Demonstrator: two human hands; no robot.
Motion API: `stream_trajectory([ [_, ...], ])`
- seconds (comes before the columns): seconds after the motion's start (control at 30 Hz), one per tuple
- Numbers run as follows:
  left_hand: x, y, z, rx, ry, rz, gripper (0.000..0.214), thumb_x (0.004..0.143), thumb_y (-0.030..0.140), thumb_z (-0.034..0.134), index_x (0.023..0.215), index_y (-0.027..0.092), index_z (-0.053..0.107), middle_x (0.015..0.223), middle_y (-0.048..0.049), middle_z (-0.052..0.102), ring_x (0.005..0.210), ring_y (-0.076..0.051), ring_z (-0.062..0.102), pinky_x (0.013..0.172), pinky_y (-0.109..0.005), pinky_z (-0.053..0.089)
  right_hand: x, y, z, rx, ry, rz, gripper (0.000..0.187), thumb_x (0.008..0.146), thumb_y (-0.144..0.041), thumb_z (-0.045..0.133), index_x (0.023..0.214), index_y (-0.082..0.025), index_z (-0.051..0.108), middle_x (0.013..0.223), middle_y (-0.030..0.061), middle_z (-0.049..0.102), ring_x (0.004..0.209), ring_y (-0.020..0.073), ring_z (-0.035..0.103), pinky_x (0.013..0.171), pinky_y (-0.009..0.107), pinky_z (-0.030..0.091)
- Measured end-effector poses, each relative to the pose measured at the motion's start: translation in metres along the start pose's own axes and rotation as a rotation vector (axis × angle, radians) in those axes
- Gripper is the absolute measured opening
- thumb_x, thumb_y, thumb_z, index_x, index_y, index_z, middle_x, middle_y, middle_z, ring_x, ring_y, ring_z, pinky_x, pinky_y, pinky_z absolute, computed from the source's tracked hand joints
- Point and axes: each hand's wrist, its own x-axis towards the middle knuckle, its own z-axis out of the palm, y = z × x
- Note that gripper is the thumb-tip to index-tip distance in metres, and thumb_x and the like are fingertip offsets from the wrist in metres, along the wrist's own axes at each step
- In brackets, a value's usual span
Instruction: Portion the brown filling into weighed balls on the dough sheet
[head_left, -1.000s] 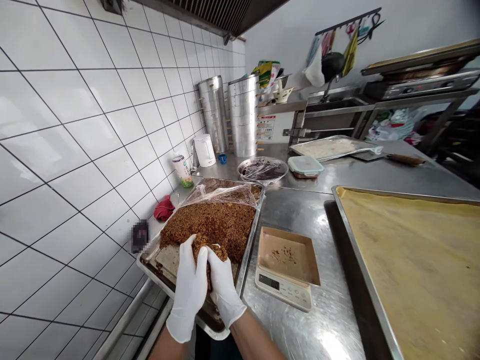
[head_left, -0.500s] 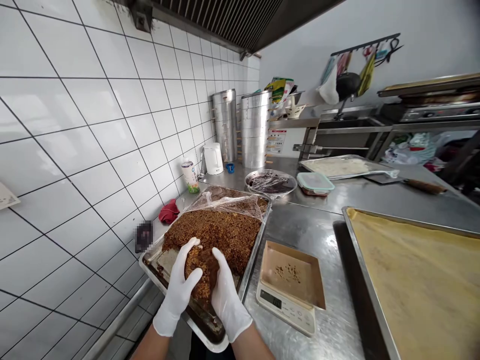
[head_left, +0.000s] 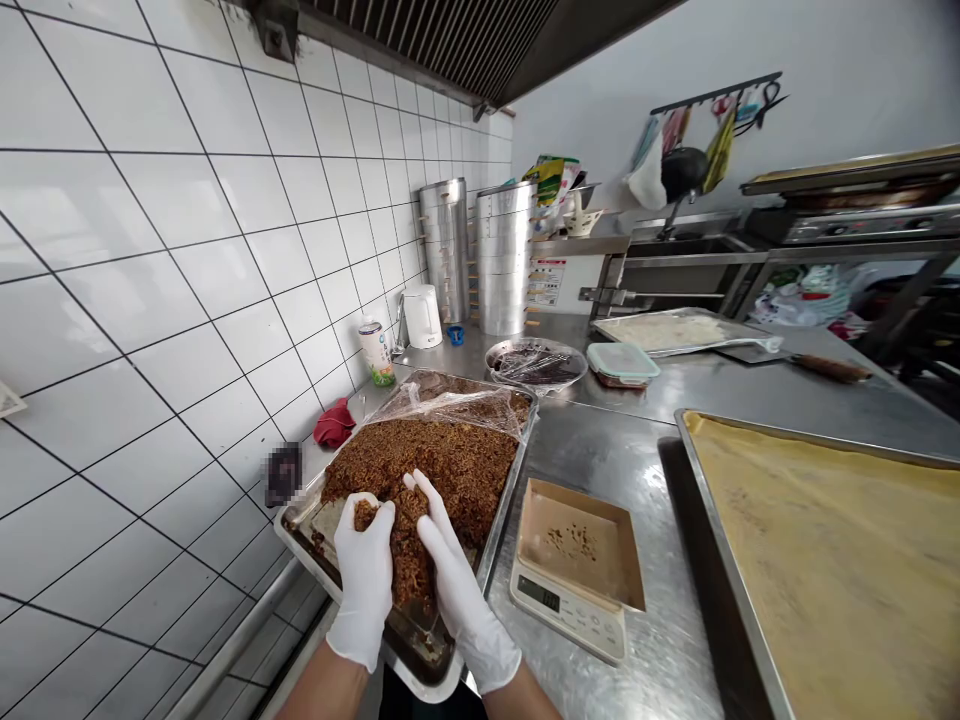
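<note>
Both my hands wear white gloves and hold a clump of brown shredded filling (head_left: 405,545) between them over the near end of a metal tray (head_left: 420,655). My left hand (head_left: 364,580) curls round the clump's left side. My right hand (head_left: 457,590) presses its right side with the fingers stretched upward. More of the brown filling (head_left: 442,460) covers the tray, and clear plastic film (head_left: 450,405) is folded back at its far end. Just right of the tray, a brown paper tray (head_left: 581,545) with a few crumbs sits on a white scale (head_left: 562,610).
A large baking tray with a yellow sheet (head_left: 832,540) fills the right of the steel counter (head_left: 607,450). Behind stand a film-covered bowl (head_left: 536,362), a lidded container (head_left: 621,362), another tray (head_left: 667,330), a knife (head_left: 817,365), a kettle (head_left: 421,316), steel steamer stacks (head_left: 502,255) and a red cloth (head_left: 334,422).
The clump was lifted off the tray's heap and now hangs longer between my hands. My right fingers have spread upward. The view has shifted slightly.
</note>
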Motion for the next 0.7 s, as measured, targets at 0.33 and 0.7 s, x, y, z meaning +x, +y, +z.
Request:
stream_trajectory([
  [0.33, -0.022, 0.014, -0.009, 0.248, -0.383, 0.178, 0.044, 0.099, 0.039, 0.043, 0.142, 0.036, 0.049, 0.156, -0.0055, 0.043, 0.149, -0.027, 0.031, 0.125, -0.057, 0.018, -0.001, 0.046, -0.010, 0.203, 0.222, 0.105, 0.050, 0.082, -0.045, 0.071, 0.128, -0.030, 0.063, 0.136, 0.0014, 0.066, 0.127, 0.0219, 0.060, 0.105, 0.037, 0.051],
  [0.7, -0.035, 0.004, -0.026, 0.299, -0.413, 0.621, 0.090, 0.076, 0.033, 0.075, 0.153, 0.022, 0.032, 0.157, -0.0167, 0.039, 0.146, -0.037, 0.037, 0.118, -0.059, 0.038, -0.001, 0.032, -0.004, 0.383, 0.166, 0.260, 0.038, 0.080, -0.049, 0.069, 0.103, -0.019, 0.075, 0.117, 0.0095, 0.075, 0.120, 0.0289, 0.064, 0.102, 0.042, 0.054],
])
